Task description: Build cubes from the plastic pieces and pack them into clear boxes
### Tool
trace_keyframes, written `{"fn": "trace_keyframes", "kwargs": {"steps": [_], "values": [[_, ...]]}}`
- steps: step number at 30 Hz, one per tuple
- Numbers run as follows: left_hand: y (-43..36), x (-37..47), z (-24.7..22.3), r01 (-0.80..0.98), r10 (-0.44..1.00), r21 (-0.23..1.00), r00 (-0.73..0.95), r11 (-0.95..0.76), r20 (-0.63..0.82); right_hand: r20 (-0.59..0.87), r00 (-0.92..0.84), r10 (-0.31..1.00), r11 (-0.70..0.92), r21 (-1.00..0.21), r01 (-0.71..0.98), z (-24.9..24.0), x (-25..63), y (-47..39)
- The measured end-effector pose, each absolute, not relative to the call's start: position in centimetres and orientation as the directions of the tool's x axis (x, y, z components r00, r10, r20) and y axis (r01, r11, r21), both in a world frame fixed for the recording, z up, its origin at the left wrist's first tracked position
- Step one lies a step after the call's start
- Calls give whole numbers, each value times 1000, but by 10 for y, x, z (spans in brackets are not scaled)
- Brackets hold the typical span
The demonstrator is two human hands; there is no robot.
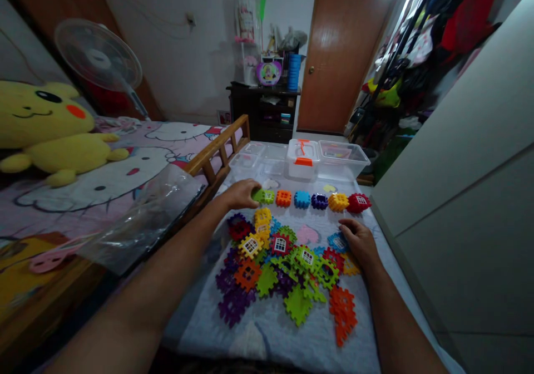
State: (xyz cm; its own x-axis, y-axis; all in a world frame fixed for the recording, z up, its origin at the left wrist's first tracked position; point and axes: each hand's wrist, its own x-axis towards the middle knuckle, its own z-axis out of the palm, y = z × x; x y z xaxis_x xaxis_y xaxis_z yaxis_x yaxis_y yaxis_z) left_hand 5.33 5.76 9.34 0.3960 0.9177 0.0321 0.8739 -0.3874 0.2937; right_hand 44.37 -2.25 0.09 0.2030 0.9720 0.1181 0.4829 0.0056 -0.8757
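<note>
My left hand (242,193) is closed on a green block (265,196) at the left end of a row of toothed plastic blocks. To its right stand an orange block (283,198), a light-blue block (302,199), a dark-purple block (320,201), a yellow block (338,202) and a red block (359,202). My right hand (360,241) rests beside a blue window tile (337,242), fingers slightly apart and holding nothing I can see. Between my arms lies a loose pile of coloured interlocking tiles, including a green leaf-like tile (298,305) and orange tiles (342,313).
Behind the row are a lidded clear box (303,167) with orange clips and an open clear bin (344,157). A wooden bed rail (217,154) borders the cloth-covered table on the left, near a plastic bag (146,218). A pale cabinet (459,196) stands right.
</note>
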Motion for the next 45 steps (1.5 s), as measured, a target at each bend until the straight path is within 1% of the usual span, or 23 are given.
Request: {"fn": "trace_keyframes", "kwargs": {"steps": [1,3,6,11,13,17,19,27,36,40,42,45], "values": [[64,40,90,886,935,315,354,-340,13,121,211,970,4,-875,484,3,442,-23],[75,21,83,892,945,328,328,-311,2,117,226,967,-6,-878,479,7,440,-24],[86,11,73,886,946,351,324,-304,2,101,239,966,-24,-881,472,11,438,-26],[100,19,65,859,946,413,323,-302,21,109,243,964,-18,-882,471,12,438,-26],[105,23,64,860,944,408,329,-307,16,108,249,963,-20,-887,461,10,438,-25],[114,26,60,886,931,331,361,-323,-57,96,258,961,-33,-891,453,8,439,-25],[117,26,57,891,923,312,374,-331,-88,95,255,962,-32,-892,452,8,439,-25],[119,25,48,874,929,387,356,-292,-103,82,269,960,-44,-900,434,10,438,-26],[115,27,50,919,918,263,348,-294,-190,93,277,956,-37,-902,430,11,438,-25],[112,29,53,932,904,171,354,-319,-239,92,268,959,-35,-900,435,10,439,-26],[108,30,55,936,911,144,346,-321,-223,90,266,960,-38,-897,441,9,440,-26],[96,30,62,927,922,138,366,-349,-129,94,266,959,-33,-897,440,6,441,-25]]}}
